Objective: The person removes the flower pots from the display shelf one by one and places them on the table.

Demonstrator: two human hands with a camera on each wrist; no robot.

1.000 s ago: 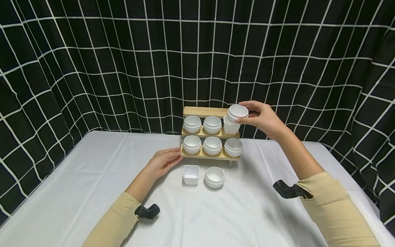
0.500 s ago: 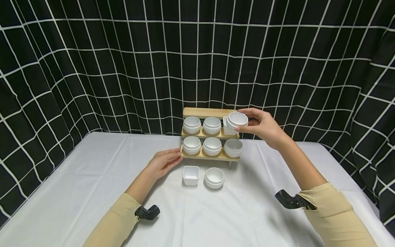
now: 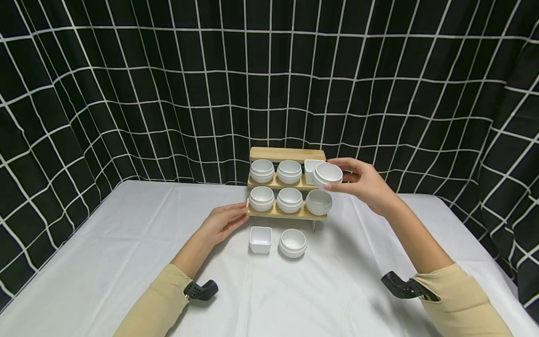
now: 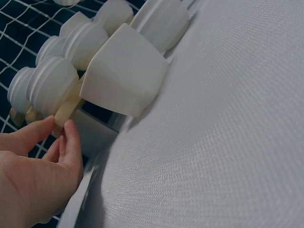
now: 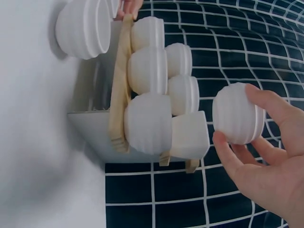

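My right hand (image 3: 365, 183) holds a round white ribbed bowl (image 3: 329, 174) between thumb and fingers. In the right wrist view the held bowl (image 5: 236, 114) hangs in the air, apart from the square white bowl (image 5: 191, 135) on the middle tier. My left hand (image 3: 222, 223) pinches the left end of the lowest board of a three-tier wooden rack (image 3: 286, 153), with fingertips and thumb on the board end (image 4: 66, 110) in the left wrist view. Three round bowls (image 3: 289, 200) stand along the lowest board. Two round bowls (image 3: 262, 170) and the square one fill the middle board.
In front of the rack, a square white bowl (image 3: 260, 240) and a round white bowl (image 3: 292, 243) stand side by side on the white tablecloth (image 3: 320, 290). The rack's top board holds no bowls. Behind the table hangs a black cloth (image 3: 202, 93) with a white grid.
My right hand has lowered the round bowl and shifted it slightly right, from above the square bowl to its front right. My left hand has stayed at the rack's end.
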